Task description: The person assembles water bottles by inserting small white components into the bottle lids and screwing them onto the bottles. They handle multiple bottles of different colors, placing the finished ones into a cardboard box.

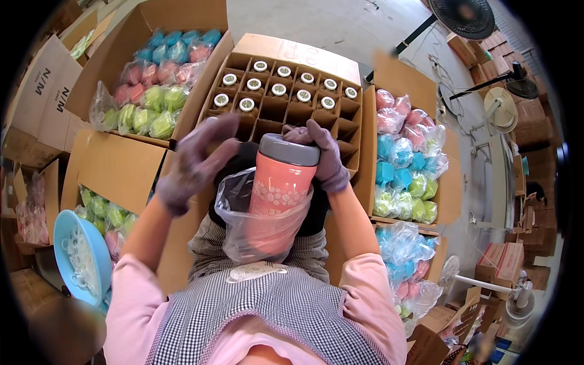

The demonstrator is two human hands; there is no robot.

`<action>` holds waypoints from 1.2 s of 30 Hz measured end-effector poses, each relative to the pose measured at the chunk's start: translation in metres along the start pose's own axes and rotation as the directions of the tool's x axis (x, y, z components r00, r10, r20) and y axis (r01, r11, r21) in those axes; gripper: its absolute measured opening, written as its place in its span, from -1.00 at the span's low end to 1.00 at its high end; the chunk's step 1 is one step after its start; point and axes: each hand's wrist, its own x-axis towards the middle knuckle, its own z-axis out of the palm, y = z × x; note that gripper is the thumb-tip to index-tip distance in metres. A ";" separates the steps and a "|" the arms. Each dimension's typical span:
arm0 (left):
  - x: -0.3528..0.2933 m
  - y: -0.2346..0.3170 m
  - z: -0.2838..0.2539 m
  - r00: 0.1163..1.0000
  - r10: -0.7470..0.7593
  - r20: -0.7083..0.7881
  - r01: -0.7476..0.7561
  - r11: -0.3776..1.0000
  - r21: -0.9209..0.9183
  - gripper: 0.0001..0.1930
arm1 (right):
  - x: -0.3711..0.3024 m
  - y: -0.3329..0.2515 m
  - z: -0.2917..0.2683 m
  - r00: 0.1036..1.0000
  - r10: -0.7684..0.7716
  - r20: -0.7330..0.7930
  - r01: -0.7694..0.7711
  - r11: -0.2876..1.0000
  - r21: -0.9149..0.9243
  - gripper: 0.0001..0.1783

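Observation:
A coral-pink drink bottle (280,182) with a grey lid stands upright, slightly tilted, in front of my body. Around its lower part is a clear plastic bag (236,213), its mouth loose on the left side. My right hand (325,155), in a greyish-purple glove, grips the bottle at the lid's right and far side; some fingers are hidden behind the lid. Off to the left of the bottle, my gloved left hand (198,158) is raised with fingers apart, holding nothing and slightly blurred. Just beyond both hands is a divided carton (350,125) containing several white-capped items (278,90).
Open cartons of bagged blue, pink and green pieces stand at left (210,73) and right (450,182). A light-blue basin (64,234) of clear rings sits lower left. Fans (465,15) stand at the far right, near stacked boxes.

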 end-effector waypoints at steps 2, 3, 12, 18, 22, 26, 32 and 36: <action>0.041 -0.016 0.032 0.971 0.217 0.101 -0.206 0.973 -0.106 -0.50 | 0.011 0.004 -0.002 0.989 0.132 0.064 -0.145 0.955 0.258 -0.49; 0.050 -0.033 0.039 0.965 0.153 0.214 -0.070 0.934 -0.352 -0.50 | 0.020 -0.022 0.015 0.972 0.231 -0.053 -0.231 0.973 0.002 -0.50; 0.053 0.009 0.033 0.694 0.627 0.353 -0.645 0.760 -0.081 -0.28 | -0.002 -0.031 -0.012 0.952 0.286 -0.111 -0.283 0.674 -0.683 -0.48; 0.061 0.015 0.045 0.848 0.471 0.245 -0.463 0.882 -0.091 -0.17 | 0.015 -0.034 -0.016 0.963 0.255 -0.088 -0.257 0.770 -0.584 -0.45; 0.063 -0.010 0.044 0.940 0.325 0.103 -0.308 0.939 -0.154 -0.23 | 0.026 -0.076 0.005 0.957 0.270 -0.102 -0.288 0.874 -0.391 -0.32; 0.072 0.018 0.033 0.793 0.543 0.277 -0.566 0.824 0.005 -0.25 | 0.026 -0.043 -0.015 0.962 0.231 -0.143 -0.272 0.828 -0.491 -0.46; 0.057 0.015 0.044 0.875 0.424 0.233 -0.431 0.902 -0.026 -0.08 | 0.022 -0.063 -0.013 0.985 0.173 0.011 -0.130 0.780 -0.612 -0.31; 0.057 0.018 0.054 0.845 0.479 0.238 -0.506 0.860 0.064 -0.15 | 0.017 -0.068 0.000 0.991 -0.078 0.104 0.126 0.773 -0.621 -0.33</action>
